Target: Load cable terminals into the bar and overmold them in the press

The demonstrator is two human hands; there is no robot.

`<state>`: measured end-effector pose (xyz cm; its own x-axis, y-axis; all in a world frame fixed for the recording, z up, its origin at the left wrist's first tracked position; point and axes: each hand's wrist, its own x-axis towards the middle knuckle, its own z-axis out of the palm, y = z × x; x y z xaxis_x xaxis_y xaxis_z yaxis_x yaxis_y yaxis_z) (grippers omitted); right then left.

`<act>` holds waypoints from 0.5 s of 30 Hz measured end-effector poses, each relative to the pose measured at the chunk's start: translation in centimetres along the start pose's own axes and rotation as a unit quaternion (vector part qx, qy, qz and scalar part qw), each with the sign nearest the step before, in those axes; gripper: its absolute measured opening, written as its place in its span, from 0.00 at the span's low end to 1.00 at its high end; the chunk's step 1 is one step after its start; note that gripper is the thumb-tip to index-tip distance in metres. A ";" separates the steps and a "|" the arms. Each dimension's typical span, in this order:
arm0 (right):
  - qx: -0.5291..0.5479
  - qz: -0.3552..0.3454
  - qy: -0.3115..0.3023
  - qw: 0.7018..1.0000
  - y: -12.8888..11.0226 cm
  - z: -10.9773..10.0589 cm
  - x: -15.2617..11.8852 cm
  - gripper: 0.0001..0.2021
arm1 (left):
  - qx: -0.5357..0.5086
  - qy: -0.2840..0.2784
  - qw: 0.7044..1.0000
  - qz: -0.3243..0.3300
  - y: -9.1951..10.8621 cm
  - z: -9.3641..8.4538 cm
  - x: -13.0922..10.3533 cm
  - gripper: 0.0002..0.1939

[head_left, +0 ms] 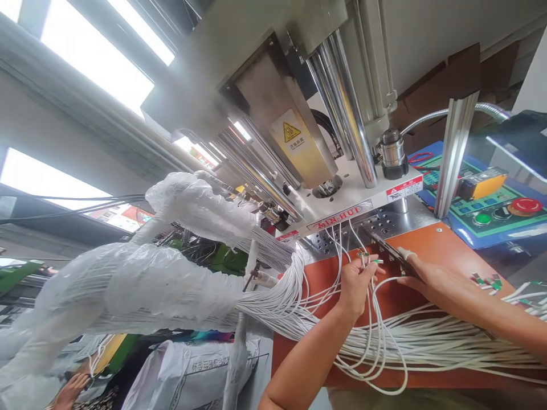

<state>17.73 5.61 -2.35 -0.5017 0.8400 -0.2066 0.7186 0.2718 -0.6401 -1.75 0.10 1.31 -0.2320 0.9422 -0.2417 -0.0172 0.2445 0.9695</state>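
The left hand (358,280) is closed around a small bunch of thin white cables with green and metallic ends (378,261), above the orange-brown table (457,256); their slack hangs in loops toward 5 o'clock. At 3 o'clock from it, the right hand (416,272) is clamped on a long, dark metal bar (387,246) that points toward 10 o'clock.

Outward from the left hand, a thick spread of loose white cables (436,344) lies across the table at 4 o'clock. More green-tipped cable ends (489,282) rest at 3 o'clock, beyond the right forearm. Toward 12 o'clock stands a pale press plate lettered MIN-HUI (354,197), several white cables running out from under its front edge. At 2 o'clock sits a blue-green control panel (470,225) with a round red button (526,205). At 9 o'clock, bulky cable bundles wrapped in clear plastic (171,282) stretch away. Toward 8 o'clock lie a printed white sack (171,373) and, farther off, a co-worker's hand (74,390).
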 end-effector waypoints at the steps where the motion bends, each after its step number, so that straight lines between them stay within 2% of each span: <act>1: 0.000 0.002 -0.001 1.000 0.0 0.0 0.0 0.24 | 0.001 0.005 1.000 -0.005 0.1 0.0 0.1 0.18; 3: 0.007 0.002 -0.004 1.000 0.0 -0.1 -0.1 0.25 | 0.016 0.011 1.000 0.003 0.4 0.1 0.1 0.15; 6: 0.031 -0.013 -0.007 0.999 0.0 -0.1 -0.2 0.25 | 0.087 0.004 0.994 0.062 0.5 0.3 0.2 0.09; 10: 0.040 -0.016 0.019 0.999 0.1 0.2 -0.3 0.25 | 0.212 -0.035 0.964 0.155 0.0 0.6 0.5 0.04; 15: 0.035 -0.044 0.047 0.997 0.9 1.2 0.0 0.24 | 0.282 -0.058 0.929 0.231 -0.8 0.5 1.4 0.05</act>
<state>17.76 5.25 -3.80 -0.5116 0.8555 -0.0799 0.6375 0.3156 -0.7029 -1.59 1.31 0.20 0.0200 0.9867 0.1611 0.5775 -0.1429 0.8038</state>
